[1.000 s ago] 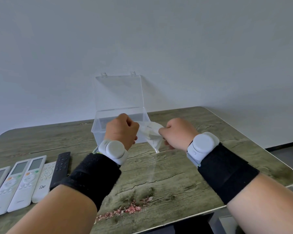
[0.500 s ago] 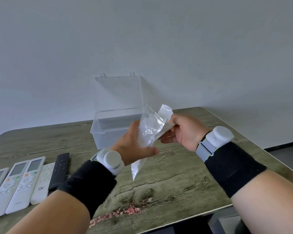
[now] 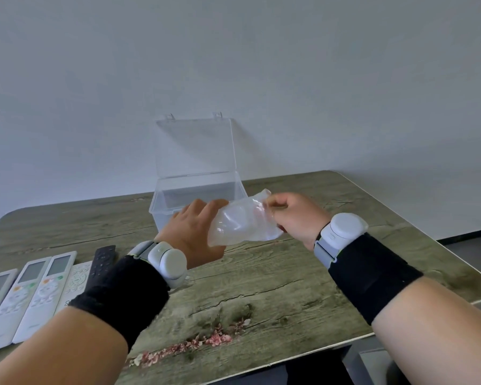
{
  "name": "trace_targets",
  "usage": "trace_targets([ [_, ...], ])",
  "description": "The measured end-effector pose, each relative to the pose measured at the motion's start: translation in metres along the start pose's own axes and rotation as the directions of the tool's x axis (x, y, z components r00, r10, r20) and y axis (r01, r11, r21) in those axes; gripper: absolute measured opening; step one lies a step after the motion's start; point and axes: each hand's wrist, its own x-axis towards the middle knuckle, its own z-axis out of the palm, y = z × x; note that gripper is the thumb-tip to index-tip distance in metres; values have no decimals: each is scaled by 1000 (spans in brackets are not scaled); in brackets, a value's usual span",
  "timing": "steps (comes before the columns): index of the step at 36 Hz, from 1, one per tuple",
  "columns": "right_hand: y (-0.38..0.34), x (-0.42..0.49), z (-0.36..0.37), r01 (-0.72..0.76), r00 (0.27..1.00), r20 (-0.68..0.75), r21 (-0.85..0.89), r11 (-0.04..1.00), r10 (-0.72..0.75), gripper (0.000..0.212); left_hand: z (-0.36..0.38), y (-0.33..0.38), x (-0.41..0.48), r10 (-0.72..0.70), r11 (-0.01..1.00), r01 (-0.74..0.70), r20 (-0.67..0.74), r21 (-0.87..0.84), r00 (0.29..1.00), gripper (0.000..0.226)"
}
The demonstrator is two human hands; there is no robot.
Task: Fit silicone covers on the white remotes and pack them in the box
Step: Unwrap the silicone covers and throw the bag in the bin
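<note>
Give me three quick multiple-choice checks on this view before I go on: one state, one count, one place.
1. The lid of the box is:
A. shut
B. open, standing up
C. off, lying flat

2. Black remotes on the table:
A. none
B. one
C. three

3. The translucent cover is:
A. in the box
B. on the black remote
C. held by the left hand and the right hand

Key:
B, the lid rises behind the box.
B, a single dark remote lies beside the white remotes.
C, both hands grip it above the table.
</note>
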Motion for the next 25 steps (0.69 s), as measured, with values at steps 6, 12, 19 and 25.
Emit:
trace_targets([
  [6,4,-1,13,-60,997,38,15,998,60,14,-1,-6,-6,-9,997,7,24,72,1000,92],
  [12,2,6,12,-114,985,-99,225,968,139,11,1,-26,-14,-73,991,67,43,116,996,87],
  [19,13,13,1,-152,945,-200,432,889,259,9,2,-53,-29,-183,978,175,60,118,981,85],
  [25,35,12,-5,-250,887,-286,361,898,362,13,4,-59,-36,-209,974,205,42,95,977,85],
])
